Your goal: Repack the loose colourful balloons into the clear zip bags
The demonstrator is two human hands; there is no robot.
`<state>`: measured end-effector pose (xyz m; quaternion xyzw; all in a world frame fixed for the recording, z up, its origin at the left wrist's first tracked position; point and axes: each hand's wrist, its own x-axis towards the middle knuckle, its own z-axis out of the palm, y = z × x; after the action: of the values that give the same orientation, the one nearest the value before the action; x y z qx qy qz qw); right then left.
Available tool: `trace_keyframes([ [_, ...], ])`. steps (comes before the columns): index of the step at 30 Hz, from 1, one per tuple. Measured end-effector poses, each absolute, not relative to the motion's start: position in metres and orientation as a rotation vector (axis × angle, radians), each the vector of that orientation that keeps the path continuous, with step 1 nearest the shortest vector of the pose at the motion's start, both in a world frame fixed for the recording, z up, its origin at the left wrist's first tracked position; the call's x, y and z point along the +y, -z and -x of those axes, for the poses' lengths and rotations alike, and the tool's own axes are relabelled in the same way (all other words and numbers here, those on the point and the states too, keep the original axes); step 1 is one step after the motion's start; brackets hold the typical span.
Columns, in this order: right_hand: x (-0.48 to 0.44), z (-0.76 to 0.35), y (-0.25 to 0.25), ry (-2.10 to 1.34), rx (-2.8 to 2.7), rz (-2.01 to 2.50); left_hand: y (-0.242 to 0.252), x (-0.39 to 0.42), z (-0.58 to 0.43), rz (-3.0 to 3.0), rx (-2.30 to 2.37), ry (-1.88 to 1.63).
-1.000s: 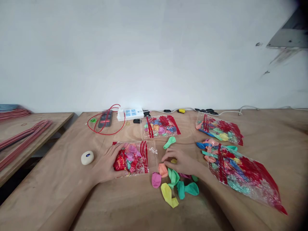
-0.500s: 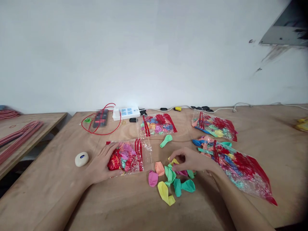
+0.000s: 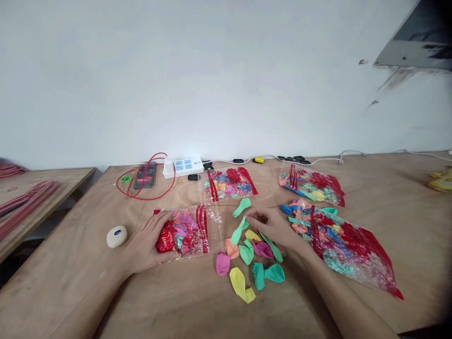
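My left hand (image 3: 146, 242) lies on the left end of a clear zip bag of balloons (image 3: 187, 230), fingers over the top and thumb at the near edge, holding it to the wooden table (image 3: 176, 301). My right hand (image 3: 273, 226) hovers over a loose pile of flat balloons (image 3: 247, 259) in pink, yellow, orange and green. Its fingertips are pinched together at the upper end of a stretched green balloon (image 3: 239, 230). Another green balloon (image 3: 242, 207) lies alone just beyond the pile.
Three more balloon bags lie around: one behind (image 3: 229, 182), one far right (image 3: 310, 184), a large one (image 3: 346, 247) beside my right forearm. A white oval object (image 3: 117, 236) sits left of my left hand. A power strip (image 3: 182, 166) and red cable (image 3: 144, 194) are at the back.
My right hand moved up and left across the pile, and a green balloon now stretches from its fingertips. The left hand stayed on the bag. The camera shifted slightly right.
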<state>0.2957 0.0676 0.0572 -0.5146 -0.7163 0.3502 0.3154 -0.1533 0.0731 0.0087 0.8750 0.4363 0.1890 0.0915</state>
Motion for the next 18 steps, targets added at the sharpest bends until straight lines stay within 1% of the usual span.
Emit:
trace_keyframes([
  [6, 0.083, -0.304, -0.032, -0.647, -1.674, 1.385, -0.007, 0.073, 0.154, -2.622, 1.287, -0.573],
  [9, 0.083, -0.304, -0.034, -0.596, -1.648, 1.417, -0.008, 0.073, 0.153, -2.628, 1.283, -0.585],
  [11, 0.082, -0.304, -0.039, -0.504, -1.621, 1.438, -0.009, 0.072, 0.153, -2.621, 1.277, -0.592],
  [13, 0.081, -0.306, -0.044, -0.291, -1.609, 1.462, -0.010, 0.072, 0.152, -2.615, 1.271, -0.597],
  [16, 0.084, -0.312, -0.045, 0.140, -1.685, 1.467, -0.011, 0.072, 0.151, -2.613, 1.268, -0.603],
  [18, 0.087, -0.315, -0.042, 0.319, -1.795, 1.440, -0.012, 0.072, 0.150, -2.610, 1.266, -0.605],
])
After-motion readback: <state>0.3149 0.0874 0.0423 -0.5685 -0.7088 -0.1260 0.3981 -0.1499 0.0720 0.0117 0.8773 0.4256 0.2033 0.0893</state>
